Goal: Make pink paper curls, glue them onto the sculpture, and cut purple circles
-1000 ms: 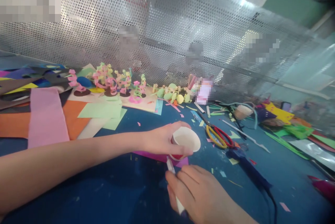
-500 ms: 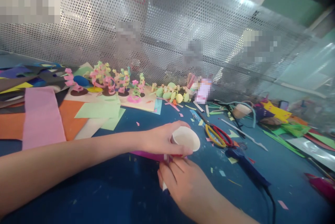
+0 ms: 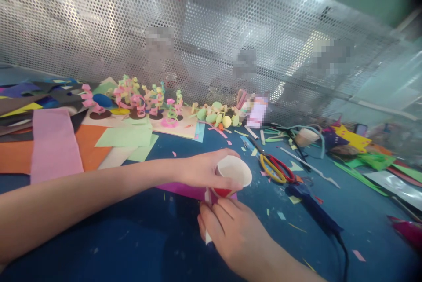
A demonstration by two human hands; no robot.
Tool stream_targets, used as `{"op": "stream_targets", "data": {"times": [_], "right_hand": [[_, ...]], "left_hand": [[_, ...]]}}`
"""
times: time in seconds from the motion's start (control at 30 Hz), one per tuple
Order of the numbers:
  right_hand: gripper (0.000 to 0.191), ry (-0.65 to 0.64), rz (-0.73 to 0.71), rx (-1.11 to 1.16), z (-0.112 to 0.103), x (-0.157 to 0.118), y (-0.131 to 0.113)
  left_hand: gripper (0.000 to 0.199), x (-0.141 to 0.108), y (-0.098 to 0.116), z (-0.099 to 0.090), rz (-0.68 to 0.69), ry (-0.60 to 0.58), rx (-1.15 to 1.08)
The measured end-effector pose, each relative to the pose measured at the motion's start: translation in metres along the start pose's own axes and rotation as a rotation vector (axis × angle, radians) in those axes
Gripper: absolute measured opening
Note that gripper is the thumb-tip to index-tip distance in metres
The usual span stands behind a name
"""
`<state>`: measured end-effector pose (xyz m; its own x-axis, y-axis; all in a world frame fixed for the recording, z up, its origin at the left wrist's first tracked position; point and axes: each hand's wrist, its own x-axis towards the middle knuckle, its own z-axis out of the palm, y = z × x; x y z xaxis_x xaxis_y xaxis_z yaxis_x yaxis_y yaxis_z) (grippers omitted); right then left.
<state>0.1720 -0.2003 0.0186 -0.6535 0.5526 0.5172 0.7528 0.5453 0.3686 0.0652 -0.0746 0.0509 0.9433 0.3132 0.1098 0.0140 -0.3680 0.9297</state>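
Observation:
My left hand [image 3: 211,170] is wrapped round a paper cup [image 3: 234,171], white inside with some red on its outer side; the cup's opening tilts up toward me. Just below it, my right hand [image 3: 231,225] is closed round a thin white stick-like tool [image 3: 208,236], whose upper end reaches up beside the cup's lower part. Whether the tool touches the cup I cannot tell. Under the cup and hands lies a magenta sheet [image 3: 184,190] on the blue table [image 3: 132,238].
Scissors [image 3: 273,168] with yellow and red handles and a dark blue corded tool [image 3: 314,211] lie to the right. Coloured sheets [image 3: 56,145] are at left. Curled paper figures [image 3: 138,104] stand behind, before a perforated metal screen [image 3: 211,18]. Paper scraps are scattered about.
My right hand has moved slightly down from the cup, showing more of its red side. More of the magenta sheet shows. The view has shifted a little.

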Motion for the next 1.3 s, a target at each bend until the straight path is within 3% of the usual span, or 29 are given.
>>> {"op": "stream_targets", "data": {"times": [1.0, 1.3], "right_hand": [[0.022, -0.044, 0.038, -0.138, 0.009, 0.006, -0.009], [0.02, -0.035, 0.032, -0.13, 0.01, 0.004, -0.01]], "left_hand": [[0.054, -0.003, 0.0, 0.003, -0.024, -0.016, -0.087], [0.051, -0.003, 0.0, 0.004, -0.005, 0.027, -0.041]]}}
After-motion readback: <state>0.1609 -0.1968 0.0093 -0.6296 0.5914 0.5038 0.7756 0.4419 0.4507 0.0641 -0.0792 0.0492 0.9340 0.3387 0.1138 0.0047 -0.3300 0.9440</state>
